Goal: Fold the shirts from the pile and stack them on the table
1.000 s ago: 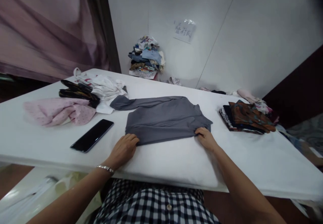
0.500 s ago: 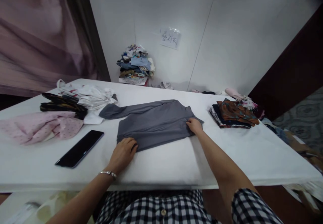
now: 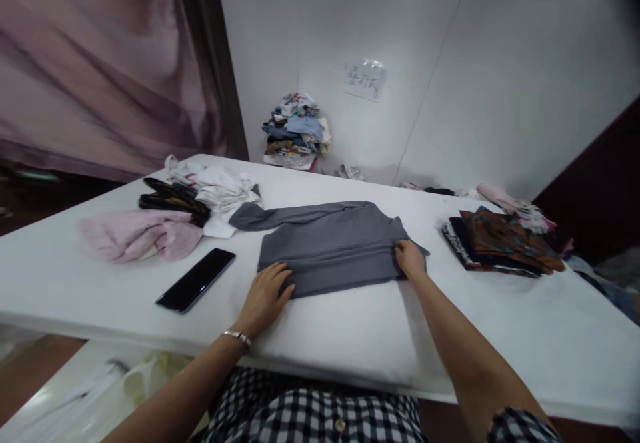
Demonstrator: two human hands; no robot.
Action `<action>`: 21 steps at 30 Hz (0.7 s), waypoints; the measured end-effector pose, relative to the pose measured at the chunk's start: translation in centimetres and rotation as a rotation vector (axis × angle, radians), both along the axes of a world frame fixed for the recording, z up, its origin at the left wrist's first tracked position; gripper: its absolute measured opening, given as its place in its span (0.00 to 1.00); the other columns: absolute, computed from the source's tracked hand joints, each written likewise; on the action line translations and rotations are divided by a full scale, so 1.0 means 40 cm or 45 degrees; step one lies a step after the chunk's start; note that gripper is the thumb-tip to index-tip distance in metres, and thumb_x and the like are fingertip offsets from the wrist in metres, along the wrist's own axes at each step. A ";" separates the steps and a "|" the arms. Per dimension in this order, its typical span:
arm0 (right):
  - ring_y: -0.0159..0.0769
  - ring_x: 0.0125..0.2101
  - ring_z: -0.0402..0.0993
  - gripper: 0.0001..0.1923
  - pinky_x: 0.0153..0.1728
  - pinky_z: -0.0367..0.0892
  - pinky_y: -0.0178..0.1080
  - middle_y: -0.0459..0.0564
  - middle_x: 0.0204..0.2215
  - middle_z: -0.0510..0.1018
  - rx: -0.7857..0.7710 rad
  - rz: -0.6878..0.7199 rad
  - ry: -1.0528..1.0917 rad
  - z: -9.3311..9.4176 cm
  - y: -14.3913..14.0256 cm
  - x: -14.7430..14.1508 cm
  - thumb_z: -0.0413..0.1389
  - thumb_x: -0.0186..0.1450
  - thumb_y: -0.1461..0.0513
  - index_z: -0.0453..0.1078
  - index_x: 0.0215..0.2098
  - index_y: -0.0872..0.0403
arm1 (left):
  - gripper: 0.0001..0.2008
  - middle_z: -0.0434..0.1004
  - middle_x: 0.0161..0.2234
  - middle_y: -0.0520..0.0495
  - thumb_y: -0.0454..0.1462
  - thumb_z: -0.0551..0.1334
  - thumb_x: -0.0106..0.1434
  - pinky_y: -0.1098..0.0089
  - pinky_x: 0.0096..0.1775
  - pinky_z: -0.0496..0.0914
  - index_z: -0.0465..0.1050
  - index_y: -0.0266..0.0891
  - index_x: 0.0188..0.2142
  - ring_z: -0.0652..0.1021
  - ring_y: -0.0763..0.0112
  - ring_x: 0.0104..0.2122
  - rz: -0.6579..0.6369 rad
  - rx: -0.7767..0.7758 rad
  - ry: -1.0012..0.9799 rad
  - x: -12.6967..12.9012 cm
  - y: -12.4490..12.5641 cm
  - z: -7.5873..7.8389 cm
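Garment: We are working on the grey top (image 3: 333,246), which lies flat in the middle of the white table (image 3: 350,323), folded into a broad rectangle with one long sleeve trailing off toward its far left corner.
Step in hand: We judge this to be mid-fold; the body is doubled over, the sleeve is not yet tucked in.
Left hand: Our left hand (image 3: 265,296) rests on the top's near left corner, fingers laid flat and slightly spread, pressing the cloth down, not pinching it.
Right hand: Our right hand (image 3: 411,260) sits on the top's right edge, fingers curled over the hem; whether they actually pinch the cloth, we cannot tell.
Next move: We judge it calls for a firm hold on both edges and an even lift, since the fabric looks thin and limp.
Texture: The top is a smooth, matte knit with soft creases along its length.
Left of the top: A glossy black phone (image 3: 196,280) lies just beside it; beyond that, a crumpled pink garment (image 3: 143,235), dark patterned cloth (image 3: 173,195) and rumpled white cloth (image 3: 220,186).
Right of the top: A neat stack of folded patterned clothes (image 3: 500,240), well apart.
Behind the top: A loose heap of mixed clothes (image 3: 296,130) against the wall.
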State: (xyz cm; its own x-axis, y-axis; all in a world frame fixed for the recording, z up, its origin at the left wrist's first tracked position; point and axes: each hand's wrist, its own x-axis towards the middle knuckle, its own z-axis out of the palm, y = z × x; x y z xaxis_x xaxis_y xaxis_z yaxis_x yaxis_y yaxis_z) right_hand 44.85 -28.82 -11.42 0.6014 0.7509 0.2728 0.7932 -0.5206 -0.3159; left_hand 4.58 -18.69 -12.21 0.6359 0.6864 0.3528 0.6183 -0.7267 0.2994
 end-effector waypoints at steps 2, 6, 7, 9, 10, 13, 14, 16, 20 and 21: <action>0.43 0.48 0.71 0.18 0.50 0.65 0.43 0.59 0.48 0.76 0.115 0.154 -0.053 -0.001 0.001 -0.018 0.48 0.65 0.60 0.73 0.47 0.56 | 0.19 0.69 0.58 0.38 0.42 0.56 0.65 0.48 0.59 0.60 0.71 0.37 0.52 0.65 0.52 0.61 0.024 -0.022 0.111 0.003 -0.015 0.002; 0.46 0.56 0.65 0.22 0.57 0.60 0.50 0.60 0.54 0.72 0.261 0.562 -0.092 -0.045 -0.001 -0.044 0.48 0.66 0.53 0.72 0.50 0.57 | 0.20 0.64 0.62 0.38 0.42 0.55 0.66 0.48 0.62 0.55 0.69 0.37 0.55 0.61 0.53 0.63 -0.021 -0.060 0.233 0.018 -0.054 0.015; 0.47 0.56 0.65 0.22 0.57 0.60 0.51 0.60 0.54 0.72 0.249 0.580 -0.079 -0.062 -0.003 -0.043 0.47 0.65 0.53 0.72 0.49 0.57 | 0.20 0.64 0.62 0.39 0.42 0.55 0.66 0.48 0.63 0.53 0.69 0.37 0.55 0.60 0.54 0.64 -0.054 -0.063 0.237 0.022 -0.064 0.018; 0.48 0.55 0.66 0.23 0.57 0.61 0.52 0.61 0.53 0.73 0.216 0.535 -0.044 -0.093 -0.006 -0.032 0.47 0.65 0.53 0.73 0.48 0.57 | 0.20 0.64 0.62 0.40 0.42 0.55 0.66 0.49 0.63 0.52 0.68 0.39 0.56 0.60 0.56 0.64 -0.130 -0.076 0.227 0.030 -0.083 0.020; 0.48 0.54 0.67 0.23 0.57 0.61 0.52 0.61 0.52 0.73 0.203 0.508 -0.031 -0.105 -0.006 -0.024 0.47 0.65 0.53 0.74 0.48 0.57 | 0.20 0.65 0.61 0.40 0.42 0.55 0.66 0.49 0.64 0.51 0.67 0.39 0.56 0.60 0.56 0.63 -0.161 -0.088 0.218 0.033 -0.091 0.020; 0.50 0.56 0.64 0.23 0.57 0.60 0.53 0.60 0.53 0.72 0.161 0.508 -0.048 -0.122 -0.003 -0.001 0.47 0.65 0.53 0.73 0.49 0.56 | 0.21 0.65 0.61 0.39 0.43 0.55 0.67 0.49 0.63 0.52 0.66 0.40 0.57 0.61 0.56 0.63 -0.194 -0.134 0.202 0.039 -0.108 0.016; 0.50 0.58 0.63 0.23 0.57 0.60 0.54 0.59 0.55 0.71 0.141 0.519 -0.067 -0.124 -0.001 0.003 0.47 0.65 0.53 0.73 0.50 0.55 | 0.22 0.64 0.61 0.39 0.43 0.54 0.67 0.49 0.63 0.52 0.66 0.39 0.57 0.61 0.56 0.63 -0.191 -0.144 0.204 0.040 -0.110 0.015; 0.51 0.60 0.60 0.23 0.57 0.60 0.55 0.58 0.56 0.70 0.081 0.521 -0.091 -0.127 0.003 0.005 0.47 0.65 0.53 0.72 0.52 0.53 | 0.23 0.63 0.62 0.38 0.45 0.54 0.67 0.49 0.63 0.51 0.65 0.39 0.58 0.60 0.55 0.64 -0.178 -0.158 0.212 0.041 -0.110 0.015; 0.50 0.61 0.60 0.23 0.55 0.61 0.55 0.56 0.58 0.70 -0.036 0.467 -0.094 -0.135 0.006 -0.004 0.44 0.67 0.54 0.72 0.52 0.52 | 0.26 0.62 0.63 0.38 0.49 0.54 0.66 0.47 0.63 0.52 0.64 0.39 0.59 0.60 0.53 0.64 -0.115 -0.204 0.215 0.037 -0.106 0.011; 0.50 0.61 0.60 0.23 0.55 0.61 0.55 0.56 0.58 0.70 -0.056 0.454 -0.094 -0.135 0.006 -0.008 0.43 0.67 0.54 0.72 0.52 0.51 | 0.27 0.61 0.63 0.38 0.49 0.54 0.66 0.46 0.62 0.53 0.64 0.40 0.60 0.60 0.54 0.64 -0.112 -0.214 0.211 0.035 -0.104 0.008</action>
